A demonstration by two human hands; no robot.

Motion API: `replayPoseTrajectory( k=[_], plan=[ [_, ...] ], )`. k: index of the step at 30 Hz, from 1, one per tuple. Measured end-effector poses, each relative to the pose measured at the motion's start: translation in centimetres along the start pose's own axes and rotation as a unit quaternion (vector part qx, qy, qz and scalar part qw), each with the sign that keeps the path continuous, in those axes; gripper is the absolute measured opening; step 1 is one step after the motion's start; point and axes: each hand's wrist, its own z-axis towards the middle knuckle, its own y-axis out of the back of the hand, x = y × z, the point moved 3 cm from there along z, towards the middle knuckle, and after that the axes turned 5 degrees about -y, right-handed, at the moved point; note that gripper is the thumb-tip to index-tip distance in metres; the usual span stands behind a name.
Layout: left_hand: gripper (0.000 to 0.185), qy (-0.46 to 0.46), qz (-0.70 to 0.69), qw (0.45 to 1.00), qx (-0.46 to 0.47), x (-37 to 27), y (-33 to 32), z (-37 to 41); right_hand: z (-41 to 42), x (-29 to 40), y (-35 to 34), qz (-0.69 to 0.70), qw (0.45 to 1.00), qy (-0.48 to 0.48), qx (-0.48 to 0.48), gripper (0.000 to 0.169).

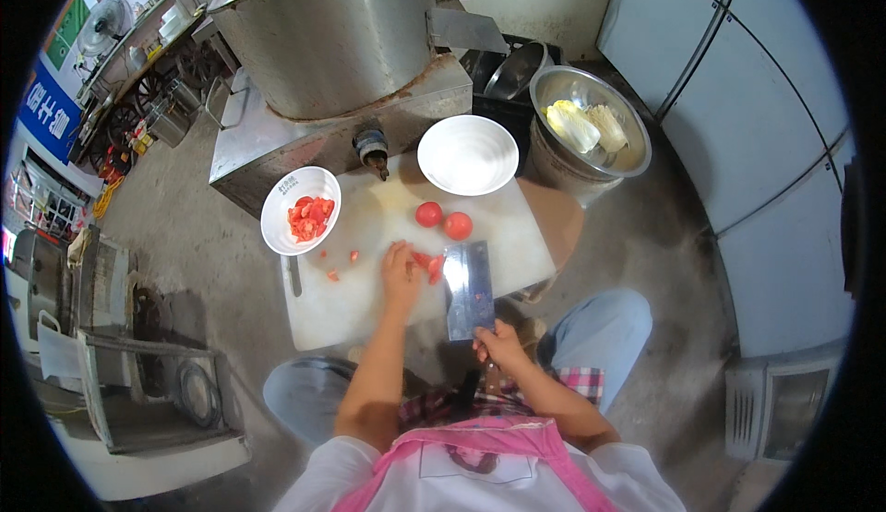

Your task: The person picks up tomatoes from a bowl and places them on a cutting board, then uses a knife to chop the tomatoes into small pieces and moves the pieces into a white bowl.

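A white plastic cutting board (339,311) lies before me. My right hand (498,346) is closed on the handle of a wide-bladed cleaver (468,290), its blade flat side up over the board's near right part. At the board's middle my left hand (401,273) rests beside cut tomato pieces (432,266); whether its fingers grip any of them I cannot tell. Beyond the blade sit a whole tomato (428,214) and another tomato (457,225), side by side. Tomato chunks (310,218) fill part of a white bowl (277,228) at the board's left corner. Small tomato scraps (333,275) lie left of my hand.
A white bowl (468,155) with nothing visible in it stands at the board's far edge. Behind is a large steel pot (332,41) on a metal stove (277,145). Right of these, a steel basin (640,145) holds cabbage pieces (574,126). My knees flank the board's near side.
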Motion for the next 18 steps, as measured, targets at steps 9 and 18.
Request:
replayPoseTrajectory(
  k=[9,18],
  plan=[
    [0.039,0.076,-0.099,0.992,-0.003,-1.4,-0.1,-0.3,1.7,-0.6,-8.2,-0.113,0.993,-0.008,0.035,0.014],
    [0.029,-0.009,0.022,0.997,-0.068,-4.2,7.4,5.0,-0.1,5.3,-14.2,-0.117,0.986,0.053,0.104,0.014]
  ],
)
